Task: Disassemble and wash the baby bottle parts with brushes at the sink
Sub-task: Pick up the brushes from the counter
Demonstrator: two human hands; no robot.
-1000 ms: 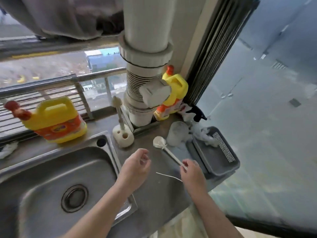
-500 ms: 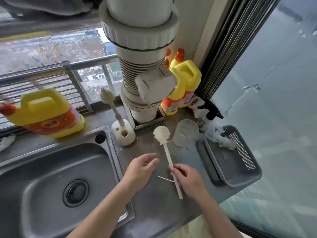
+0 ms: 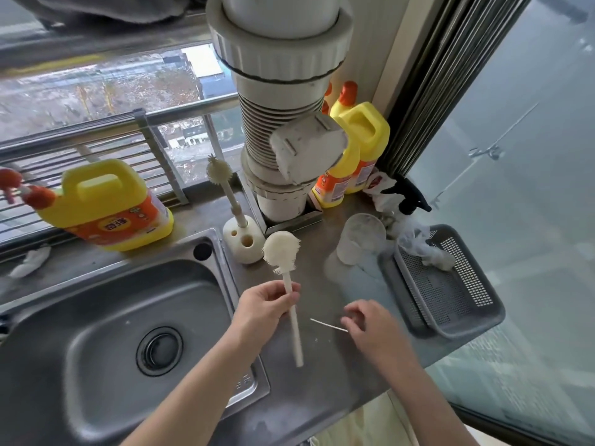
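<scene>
My left hand (image 3: 262, 309) grips the white handle of a cream silicone bottle brush (image 3: 281, 251), head up, over the steel counter right of the sink (image 3: 106, 317). My right hand (image 3: 370, 323) hovers low over the counter, fingers apart, its fingertips at the end of a thin white straw brush (image 3: 326, 325) lying flat. A second, smaller brush (image 3: 220, 175) stands in a white holder (image 3: 243, 241) behind the sink corner. A clear bottle body (image 3: 360, 238) lies on the counter near the grey basket.
A grey perforated basket (image 3: 450, 291) with a crumpled white cloth sits at the right counter edge. Yellow detergent jugs stand at back left (image 3: 103, 204) and back right (image 3: 357, 149). A wide white pipe (image 3: 277, 107) rises behind the holder. The counter drops off at front right.
The bottle brush passed from my right hand to my left hand and now stands more upright. My right hand let go and dropped toward the thin straw brush on the counter.
</scene>
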